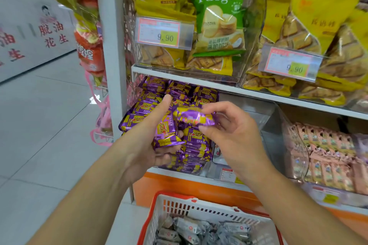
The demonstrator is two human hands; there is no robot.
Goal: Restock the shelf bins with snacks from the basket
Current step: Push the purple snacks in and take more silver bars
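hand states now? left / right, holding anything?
Left hand: grips a purple snack pack in front of the purple bin.
Right hand: fingers pinch another purple pack.

price tag [164, 33] on upper clear bin

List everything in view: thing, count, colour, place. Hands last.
purple snack packs: many, purple-yellow, lower left bin
held pack: one, purple, right fingers
second held pack: one, purple, left palm
green biscuit bag: one, upper shelf
yellow cracker bags: several, upper bins
price tags: two reading 9.90, upper bins
pink packs: many, lower right bin
basket: one, white-red, below, holding grey packs
left hand: holds a pack
right hand: pinches a pack
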